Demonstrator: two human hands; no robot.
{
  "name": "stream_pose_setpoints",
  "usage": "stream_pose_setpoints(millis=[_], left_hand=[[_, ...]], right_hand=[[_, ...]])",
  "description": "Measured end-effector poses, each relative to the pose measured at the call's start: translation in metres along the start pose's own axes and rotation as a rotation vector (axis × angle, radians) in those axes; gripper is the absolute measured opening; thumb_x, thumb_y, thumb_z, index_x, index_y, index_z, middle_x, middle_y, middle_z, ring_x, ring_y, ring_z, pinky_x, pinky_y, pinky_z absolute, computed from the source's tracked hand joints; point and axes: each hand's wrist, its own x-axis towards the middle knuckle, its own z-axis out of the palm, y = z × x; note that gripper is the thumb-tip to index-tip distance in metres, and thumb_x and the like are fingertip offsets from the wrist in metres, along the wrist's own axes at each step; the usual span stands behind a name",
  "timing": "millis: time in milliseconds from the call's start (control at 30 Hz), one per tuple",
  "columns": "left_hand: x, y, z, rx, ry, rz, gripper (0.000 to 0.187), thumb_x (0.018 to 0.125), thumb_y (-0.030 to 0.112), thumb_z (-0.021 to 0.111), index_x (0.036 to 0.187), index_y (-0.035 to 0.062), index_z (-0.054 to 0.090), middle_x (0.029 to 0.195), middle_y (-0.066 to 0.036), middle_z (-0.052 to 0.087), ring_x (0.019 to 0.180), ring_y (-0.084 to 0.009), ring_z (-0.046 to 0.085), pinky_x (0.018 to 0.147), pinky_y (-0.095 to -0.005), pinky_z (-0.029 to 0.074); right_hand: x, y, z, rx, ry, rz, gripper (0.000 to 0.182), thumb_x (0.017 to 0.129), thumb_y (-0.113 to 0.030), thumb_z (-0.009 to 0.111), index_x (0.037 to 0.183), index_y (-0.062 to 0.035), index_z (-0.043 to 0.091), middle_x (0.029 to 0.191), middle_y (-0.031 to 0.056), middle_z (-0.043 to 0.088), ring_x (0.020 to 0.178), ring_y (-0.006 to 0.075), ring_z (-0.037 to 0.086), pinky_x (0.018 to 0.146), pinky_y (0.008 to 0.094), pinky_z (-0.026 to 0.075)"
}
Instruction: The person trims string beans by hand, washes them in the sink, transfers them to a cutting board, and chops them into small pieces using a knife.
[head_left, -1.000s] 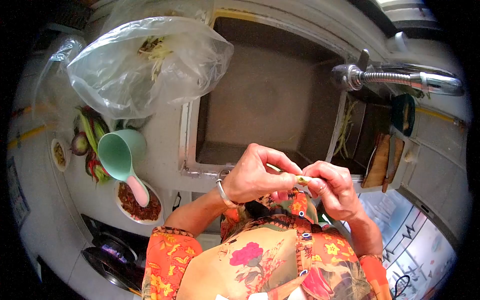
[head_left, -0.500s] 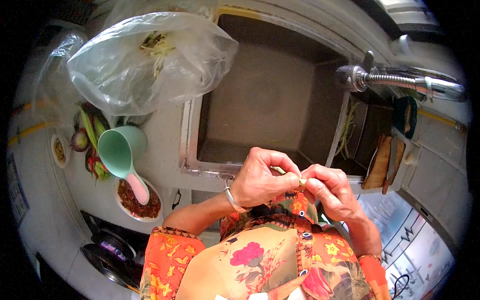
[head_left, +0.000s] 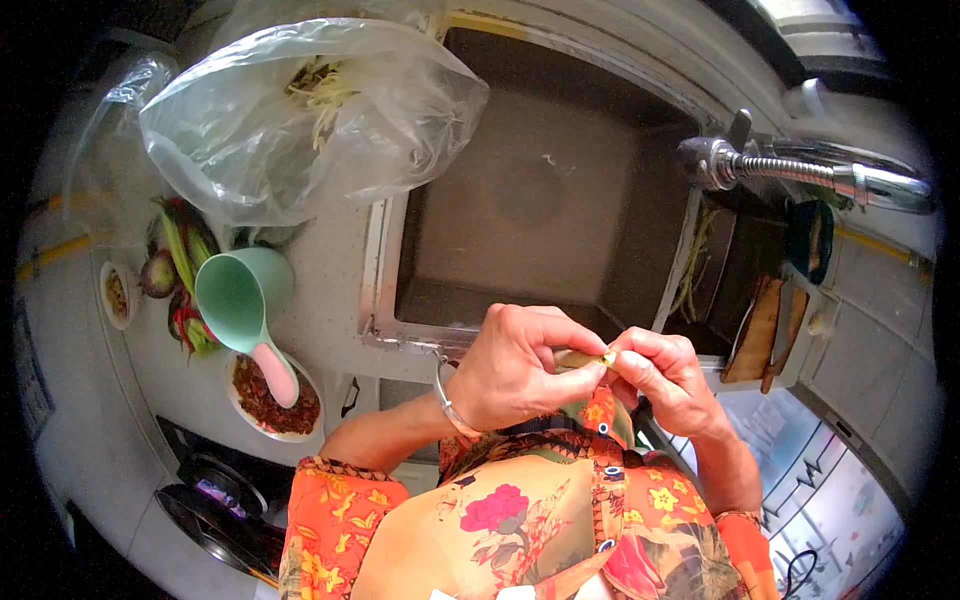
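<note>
Both hands meet over the front rim of the sink [head_left: 520, 170]. My left hand [head_left: 520, 365], with a silver bangle at the wrist, pinches a thin pale green vegetable stalk [head_left: 575, 358] between thumb and fingers. Against it my right hand [head_left: 662, 378] is closed, thumb and fingertips pinching the stalk's right end. Most of the stalk is covered by the fingers, so its exact kind is hard to make out. A small whitish scrap [head_left: 548, 158] shows over the sink basin.
A clear plastic bag [head_left: 230, 150] with pale stalks stands left of the sink. A green scoop [head_left: 235, 295] with a pink handle rests over a bowl of reddish food [head_left: 255, 405]. At right are a faucet [head_left: 715, 160] and cutting board [head_left: 755, 330]. A lit burner [head_left: 225, 495] is lower left.
My left hand has turned slightly and shifted a little left, showing more of the stalk. A whitish scrap now appears over the sink basin. The view has shifted slightly.
</note>
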Motion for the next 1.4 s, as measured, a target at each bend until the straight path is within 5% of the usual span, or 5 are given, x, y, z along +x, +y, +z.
stream_pose_setpoints(millis=[300,633,933,1200,1400], left_hand=[[0.000,-0.008,0.005,0.281,0.068,0.447,0.011,0.073,0.009,0.066,0.083,0.0040,0.065,0.074,-0.007,0.063,0.058,-0.0137,0.058,0.047,-0.0244,0.044],[0.004,-0.004,0.007,0.252,0.023,0.368,0.008,0.068,0.008,0.061,0.074,0.0026,0.061,0.067,-0.010,0.059,0.061,-0.0230,0.057,0.054,-0.0332,0.046],[0.016,-0.011,0.009,0.100,0.117,0.361,0.007,0.064,0.003,0.064,0.067,0.0022,0.058,0.056,-0.004,0.048,0.044,-0.0082,0.040,0.042,-0.0241,0.031],[0.019,-0.019,0.006,0.020,0.200,0.363,0.005,0.066,0.000,0.061,0.068,0.0002,0.057,0.062,-0.003,0.051,0.048,-0.0044,0.041,0.043,-0.0210,0.031],[0.022,-0.013,0.004,-0.379,0.126,0.249,0.007,0.072,-0.005,0.056,0.075,-0.0007,0.059,0.071,-0.002,0.055,0.054,-0.0019,0.041,0.046,-0.0170,0.030]], right_hand=[[0.001,-0.007,-0.003,-0.234,-0.014,-0.039,0.022,0.090,-0.017,0.050,0.078,0.0004,0.057,0.061,0.0068,0.054,0.054,0.0130,0.050,0.051,0.0280,0.041],[0.012,-0.014,-0.004,-0.489,-0.060,-0.140,0.025,0.089,-0.019,0.051,0.073,0.0010,0.055,0.062,0.0156,0.052,0.054,0.0284,0.051,0.051,0.0341,0.041],[0.020,-0.001,-0.007,-0.228,-0.025,-0.174,0.027,0.091,-0.016,0.047,0.070,-0.0003,0.053,0.056,0.0081,0.051,0.051,0.0175,0.053,0.049,0.0296,0.041],[0.029,0.010,0.004,-0.255,0.153,-0.382,0.022,0.090,-0.011,0.047,0.072,0.0009,0.052,0.061,0.0066,0.050,0.051,0.0154,0.050,0.049,0.0274,0.041],[0.039,0.021,0.010,0.263,0.068,-0.301,0.038,0.095,-0.033,0.042,0.072,-0.0039,0.051,0.056,-0.0003,0.047,0.042,0.0065,0.038,0.038,0.0195,0.025]])
